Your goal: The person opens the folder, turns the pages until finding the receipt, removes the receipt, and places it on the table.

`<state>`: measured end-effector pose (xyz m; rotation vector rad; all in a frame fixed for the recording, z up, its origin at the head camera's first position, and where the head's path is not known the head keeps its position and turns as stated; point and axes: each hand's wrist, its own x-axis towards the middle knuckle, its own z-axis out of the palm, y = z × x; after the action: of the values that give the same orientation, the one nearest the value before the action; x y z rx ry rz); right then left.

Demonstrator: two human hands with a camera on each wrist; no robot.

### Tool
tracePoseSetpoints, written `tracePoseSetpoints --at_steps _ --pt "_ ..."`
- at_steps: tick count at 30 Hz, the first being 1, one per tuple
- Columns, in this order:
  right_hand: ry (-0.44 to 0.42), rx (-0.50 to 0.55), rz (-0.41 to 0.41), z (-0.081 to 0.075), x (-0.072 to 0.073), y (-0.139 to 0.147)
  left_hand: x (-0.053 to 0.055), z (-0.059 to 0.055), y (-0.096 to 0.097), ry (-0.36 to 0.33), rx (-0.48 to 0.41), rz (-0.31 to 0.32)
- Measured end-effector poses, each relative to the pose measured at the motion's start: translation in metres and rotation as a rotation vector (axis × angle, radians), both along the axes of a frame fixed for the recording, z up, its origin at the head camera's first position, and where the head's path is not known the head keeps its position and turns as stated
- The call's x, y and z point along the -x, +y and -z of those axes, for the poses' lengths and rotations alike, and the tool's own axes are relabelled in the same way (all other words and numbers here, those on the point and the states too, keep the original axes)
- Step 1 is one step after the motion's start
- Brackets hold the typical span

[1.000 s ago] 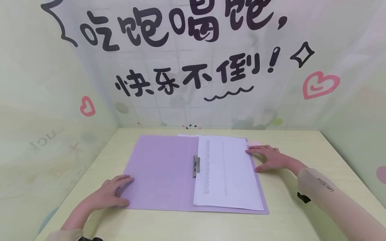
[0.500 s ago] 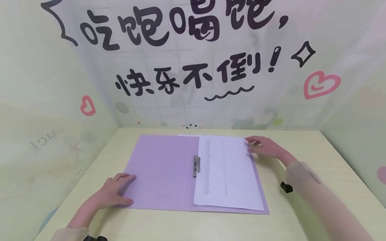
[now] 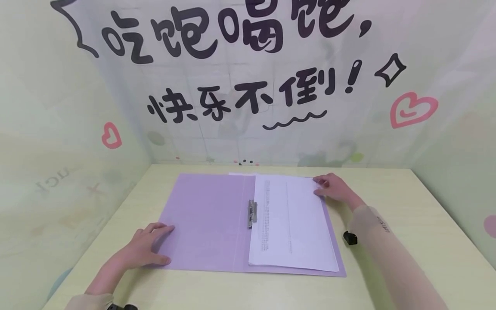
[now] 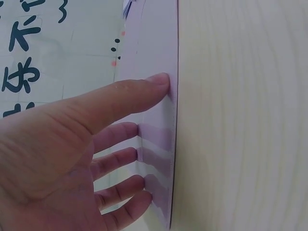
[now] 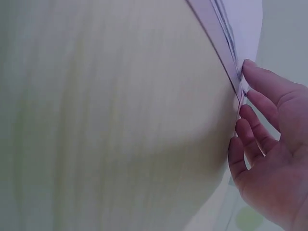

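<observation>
editor: what is pictured, and where?

me: a purple folder (image 3: 205,219) lies open on a pale tabletop (image 3: 395,193), spread to both sides of its metal clip (image 3: 252,214). a stack of white sheets (image 3: 304,228) sits just right of the clip.

editor: and the fingers?

me: my left fingers (image 4: 115,136) are spread apart, touching the folder well left of the clip, the left thumb (image 4: 134,97) along its near edge. my right fingers (image 5: 257,128) curve at the stack's corner, right of the clip and beyond it; whether they pinch a sheet i cannot tell.

editor: how should it handle?

me: light, i judge. the cover looks thin but fairly stiff, smooth enough to slide under a careless push. the sheets look limp and easily creased, so i would take them by the corner diagonally beyond the clip, and steady the cover at the edge left of the clip.

editor: anything legible?

me: big black lettering (image 3: 254,103) on the wall, above and beyond the clip, reads "吃饱喝饱,快乐不倒!". the print right of the clip is too small to read, and so is the mark on my right sleeve (image 3: 387,249). i can make out no brand on the folder.
</observation>
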<state>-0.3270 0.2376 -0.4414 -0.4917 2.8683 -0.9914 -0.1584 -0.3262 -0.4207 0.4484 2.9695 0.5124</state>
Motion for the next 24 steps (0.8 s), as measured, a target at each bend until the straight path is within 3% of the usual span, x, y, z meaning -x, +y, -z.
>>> tracePoseSetpoints --at_steps 11,24 --pt "-0.002 0.003 -0.007 -0.0007 -0.0015 -0.0062 -0.0049 0.0013 -0.0039 0.003 -0.003 -0.004" --pt "-0.013 -0.046 0.031 -0.002 0.0018 -0.0043 -0.0006 0.0001 -0.0003 0.007 -0.008 0.015"
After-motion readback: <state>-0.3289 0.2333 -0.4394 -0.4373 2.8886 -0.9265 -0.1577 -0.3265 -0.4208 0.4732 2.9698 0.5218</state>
